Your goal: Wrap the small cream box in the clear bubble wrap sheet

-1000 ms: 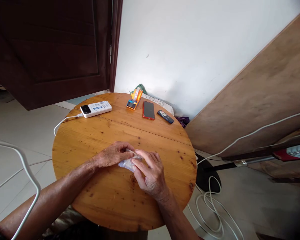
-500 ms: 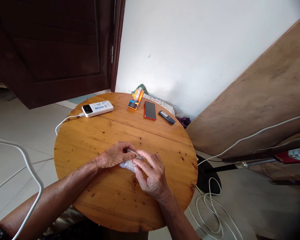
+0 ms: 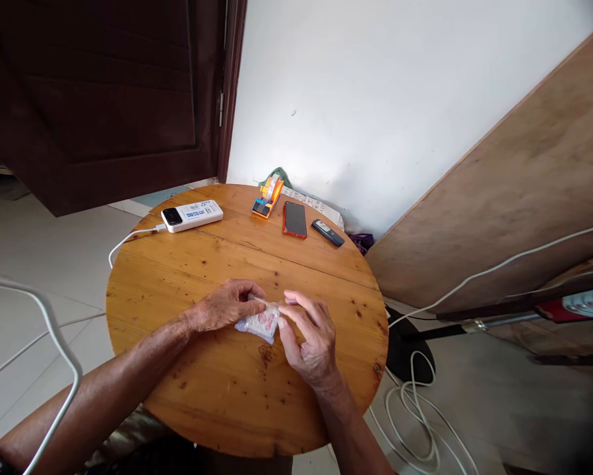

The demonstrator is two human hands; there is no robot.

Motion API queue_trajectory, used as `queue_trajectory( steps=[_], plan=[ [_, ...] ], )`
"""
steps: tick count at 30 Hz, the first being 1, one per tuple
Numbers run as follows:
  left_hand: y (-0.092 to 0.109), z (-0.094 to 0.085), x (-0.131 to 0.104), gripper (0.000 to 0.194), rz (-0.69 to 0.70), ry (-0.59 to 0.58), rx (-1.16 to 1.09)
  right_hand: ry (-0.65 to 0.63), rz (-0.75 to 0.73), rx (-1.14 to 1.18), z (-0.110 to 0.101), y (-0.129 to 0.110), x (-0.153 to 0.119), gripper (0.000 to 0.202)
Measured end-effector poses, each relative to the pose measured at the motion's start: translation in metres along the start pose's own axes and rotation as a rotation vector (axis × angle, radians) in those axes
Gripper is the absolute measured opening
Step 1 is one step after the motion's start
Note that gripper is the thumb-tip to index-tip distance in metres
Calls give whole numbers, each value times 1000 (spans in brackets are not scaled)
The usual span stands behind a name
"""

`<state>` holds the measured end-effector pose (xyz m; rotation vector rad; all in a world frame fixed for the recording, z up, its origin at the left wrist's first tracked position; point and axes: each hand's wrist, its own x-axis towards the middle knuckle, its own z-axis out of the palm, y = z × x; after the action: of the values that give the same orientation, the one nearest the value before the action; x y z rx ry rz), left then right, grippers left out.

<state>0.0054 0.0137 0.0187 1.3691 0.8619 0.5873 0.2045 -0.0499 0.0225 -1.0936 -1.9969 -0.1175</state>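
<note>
A small clear plastic packet (image 3: pixel 261 324) with red print is between my two hands, just above or on the round wooden table (image 3: pixel 177 264). My left hand (image 3: pixel 229 305) is closed on its left and upper edge, thumb on top. My right hand (image 3: pixel 310 340) has its thumb and index fingertips close together at the packet's right corner, seemingly pinching it. The other right fingers are loosely bent and apart from the packet. What lies inside the packet is too small to make out.
Along the table's far side are a white power bank (image 3: pixel 192 216) with a cable, an orange tape dispenser (image 3: pixel 268 196), a red-edged phone (image 3: pixel 295 219) and a dark handheld device (image 3: pixel 328 232). A white cable (image 3: pixel 53 336) hangs at left; coiled cable (image 3: pixel 415 422) lies on the floor.
My right hand has shifted slightly right and its fingers have drawn off the packet's face, so the red print now shows. My left hand has stayed almost still.
</note>
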Motion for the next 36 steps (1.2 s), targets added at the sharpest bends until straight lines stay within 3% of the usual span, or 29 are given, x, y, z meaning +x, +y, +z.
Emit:
queue_trajectory(
  steps=[19, 36],
  plan=[
    [7, -2, -2, 38, -15, 31, 28, -38, 0, -22, -1, 1, 1, 22],
    [6, -2, -1, 34, 2, 42, 82, -99, -94, -96, 2, -2, 2, 24]
  ],
)
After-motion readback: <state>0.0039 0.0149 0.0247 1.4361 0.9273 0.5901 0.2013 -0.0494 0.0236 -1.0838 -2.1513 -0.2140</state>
